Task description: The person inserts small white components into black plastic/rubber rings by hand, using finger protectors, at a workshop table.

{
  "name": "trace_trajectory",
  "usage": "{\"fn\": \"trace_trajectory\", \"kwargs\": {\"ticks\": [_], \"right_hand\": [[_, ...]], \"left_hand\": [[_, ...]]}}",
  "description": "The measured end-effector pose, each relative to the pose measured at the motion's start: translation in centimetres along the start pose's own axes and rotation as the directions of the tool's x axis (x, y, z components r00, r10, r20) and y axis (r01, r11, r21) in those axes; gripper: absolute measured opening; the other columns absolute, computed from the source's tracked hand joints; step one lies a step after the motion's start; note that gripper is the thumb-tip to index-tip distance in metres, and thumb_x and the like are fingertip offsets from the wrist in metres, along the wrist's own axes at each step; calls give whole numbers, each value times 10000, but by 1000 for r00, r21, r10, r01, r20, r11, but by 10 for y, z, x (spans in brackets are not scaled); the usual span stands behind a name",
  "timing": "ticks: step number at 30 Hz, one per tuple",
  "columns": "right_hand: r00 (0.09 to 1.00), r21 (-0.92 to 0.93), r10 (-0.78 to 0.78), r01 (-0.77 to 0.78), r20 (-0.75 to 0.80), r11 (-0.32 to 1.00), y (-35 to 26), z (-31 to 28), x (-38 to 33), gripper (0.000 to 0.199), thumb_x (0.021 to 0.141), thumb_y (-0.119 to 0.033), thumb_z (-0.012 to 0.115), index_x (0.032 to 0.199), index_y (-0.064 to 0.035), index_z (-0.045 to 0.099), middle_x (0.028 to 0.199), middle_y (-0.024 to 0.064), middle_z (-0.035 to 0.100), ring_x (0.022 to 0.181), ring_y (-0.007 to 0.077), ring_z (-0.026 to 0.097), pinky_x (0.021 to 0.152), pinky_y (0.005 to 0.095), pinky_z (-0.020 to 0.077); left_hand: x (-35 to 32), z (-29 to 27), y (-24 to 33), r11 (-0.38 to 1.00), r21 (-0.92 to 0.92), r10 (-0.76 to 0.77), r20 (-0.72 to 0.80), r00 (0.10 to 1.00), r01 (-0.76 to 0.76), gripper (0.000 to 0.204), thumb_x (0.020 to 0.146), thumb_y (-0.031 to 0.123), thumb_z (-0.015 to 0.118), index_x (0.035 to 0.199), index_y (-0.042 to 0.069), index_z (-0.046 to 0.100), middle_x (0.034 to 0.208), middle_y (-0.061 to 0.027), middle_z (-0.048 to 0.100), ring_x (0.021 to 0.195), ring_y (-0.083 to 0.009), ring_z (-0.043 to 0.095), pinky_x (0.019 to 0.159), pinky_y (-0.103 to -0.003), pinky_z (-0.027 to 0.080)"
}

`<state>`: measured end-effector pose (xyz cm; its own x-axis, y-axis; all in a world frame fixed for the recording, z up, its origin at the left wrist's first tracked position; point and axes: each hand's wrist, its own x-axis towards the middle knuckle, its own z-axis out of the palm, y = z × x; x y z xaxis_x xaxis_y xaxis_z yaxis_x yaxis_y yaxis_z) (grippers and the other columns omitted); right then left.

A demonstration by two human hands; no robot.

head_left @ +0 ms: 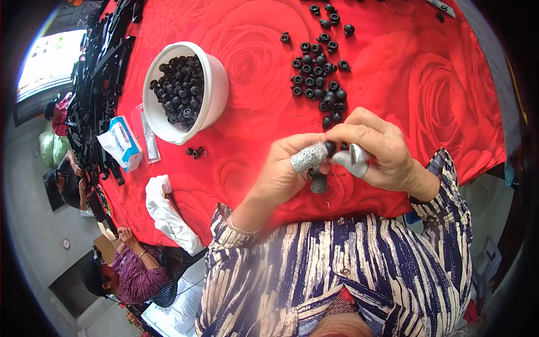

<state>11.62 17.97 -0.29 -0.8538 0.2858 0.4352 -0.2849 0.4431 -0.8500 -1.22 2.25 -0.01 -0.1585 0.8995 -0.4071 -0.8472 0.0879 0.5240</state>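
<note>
My left hand [292, 160] and my right hand [382, 149] meet near the table's front edge. Between their fingertips is a small round black plastic knob [330, 147], pinched by both hands and partly hidden. A speckled grey cover [309, 158] wraps a left finger, and a darker grey one shows below it. Silver-grey covers [357, 159] sit on fingertips of the right hand. Just beyond the hands, loose black knobs [319, 81] are scattered over the red cloth. Many similar black pieces fill a white tub [216, 92] to the left.
Red rose-patterned cloth [252, 50] covers the table. Long black plastic strips [104, 73] are heaped along its left side. A blue-and-white box [124, 143], a clear packet [149, 135], a few black pieces [196, 152] and a white cloth [168, 216] lie nearby. Other people sit at left.
</note>
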Motion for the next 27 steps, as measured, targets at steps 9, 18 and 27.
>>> {"fn": "trace_trajectory", "kwargs": {"ticks": [9, 18, 27], "right_hand": [[998, -22, 11, -9, 66, 1000, 3, -1, -1, 294, 711, -4, 749, 983, 4, 637, 802, 91, 571, 663, 175, 596, 540, 272, 468], [994, -35, -6, 10, 106, 999, 6, 0, 0, 308, 698, -30, 765, 967, 22, 623, 771, 105, 575, 629, 204, 600, 514, 290, 470], [991, -119, -88, 100, 106, 988, 2, 1, 2, 339, 660, -50, 757, 968, 14, 631, 737, 84, 560, 580, 203, 579, 472, 306, 453]], "left_hand": [[-3, 2, -4, 1000, 7, -10, -12, 1000, 10, 273, 893, 94, 624, 1129, -44, 607, 950, -96, 655, 756, -128, 610, 691, -229, 502], [-2, 2, -4, 987, -111, -122, -46, 992, 116, 237, 894, 87, 621, 1099, -32, 614, 928, -90, 655, 729, -107, 597, 672, -213, 491], [-6, -2, -7, 994, -62, -98, -52, 994, 94, 219, 877, 81, 644, 1072, -19, 635, 917, -73, 658, 711, -95, 602, 641, -206, 491]]}}
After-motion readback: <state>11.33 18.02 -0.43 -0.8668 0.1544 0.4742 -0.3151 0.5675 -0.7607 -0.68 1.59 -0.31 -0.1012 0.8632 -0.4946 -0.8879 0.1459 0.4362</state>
